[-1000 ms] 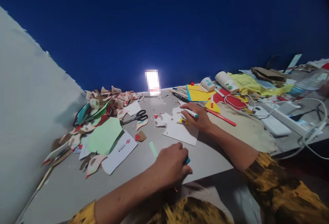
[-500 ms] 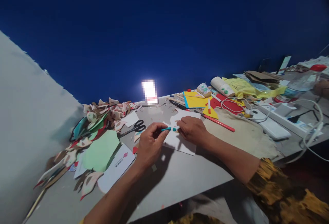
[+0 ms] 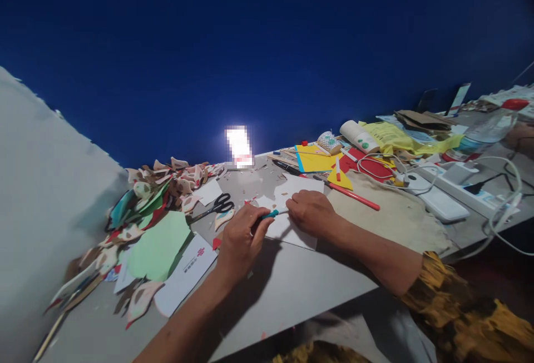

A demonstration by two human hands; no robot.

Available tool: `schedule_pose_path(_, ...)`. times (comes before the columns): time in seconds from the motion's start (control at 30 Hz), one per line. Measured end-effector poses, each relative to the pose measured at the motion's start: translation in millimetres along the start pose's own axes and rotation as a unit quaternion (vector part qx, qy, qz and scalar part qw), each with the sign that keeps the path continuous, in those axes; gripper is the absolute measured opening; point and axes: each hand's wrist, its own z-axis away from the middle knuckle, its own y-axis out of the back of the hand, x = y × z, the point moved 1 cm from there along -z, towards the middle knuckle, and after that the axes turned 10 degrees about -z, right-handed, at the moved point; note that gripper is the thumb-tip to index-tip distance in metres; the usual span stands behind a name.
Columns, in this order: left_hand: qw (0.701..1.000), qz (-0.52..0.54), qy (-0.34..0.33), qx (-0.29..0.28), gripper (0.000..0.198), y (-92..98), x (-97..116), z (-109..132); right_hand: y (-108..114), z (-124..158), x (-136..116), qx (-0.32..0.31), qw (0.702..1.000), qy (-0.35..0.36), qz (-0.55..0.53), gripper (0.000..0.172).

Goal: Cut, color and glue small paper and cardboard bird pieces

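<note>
Pinched between the thumb and fingers of my left hand (image 3: pixel 242 235) is a teal marker cap (image 3: pixel 270 214). My right hand (image 3: pixel 311 212) is closed round a white-bodied marker (image 3: pixel 282 210), most of it hidden in the fist. The cap and the marker's end now meet in one line between the two hands. Beneath them lies white paper (image 3: pixel 298 235) with small brown scraps on it. Black-handled scissors (image 3: pixel 223 203) rest left of my left hand, with a painted bird-shaped cutout (image 3: pixel 224 218) close by.
Bird-shaped cutouts (image 3: pixel 142 299) and green paper (image 3: pixel 161 246) crowd the left side. To the right are a red pen (image 3: pixel 354 197) on beige cloth (image 3: pixel 392 224), a white power bank (image 3: pixel 438 199), a power strip (image 3: pixel 486 202), cables and a bottle (image 3: pixel 490 127). A bright pixelated screen (image 3: pixel 240 146) stands behind.
The gap between the teal cap and the marker's teal end has closed. That teal end no longer shows, and my left hand has turned slightly. The view has shifted a little.
</note>
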Motion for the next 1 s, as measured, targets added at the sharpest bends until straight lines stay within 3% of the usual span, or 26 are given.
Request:
schedule_pose_path(0.2,0.998,-0.004,0.050,-0.040,0.013,3.6,0,0,7,2,-7,-0.024,0.999,0.019,-0.013,0.021)
schedule_pose_path(0.4,0.982,0.068,0.165,-0.063,0.011,12.3,1,-6,5,2,-5,-0.014,1.000,0.015,-0.016,0.022)
schedule_pose_path(0.77,0.993,0.048,0.108,-0.027,0.011,6.3,1,-3,3,2,-4,-0.058,0.998,0.011,-0.010,0.024)
schedule_pose_path(1.0,0.941,0.173,0.283,-0.068,0.010,8.8,6,-6,3,1,-3,-0.058,0.998,0.010,-0.017,0.025)
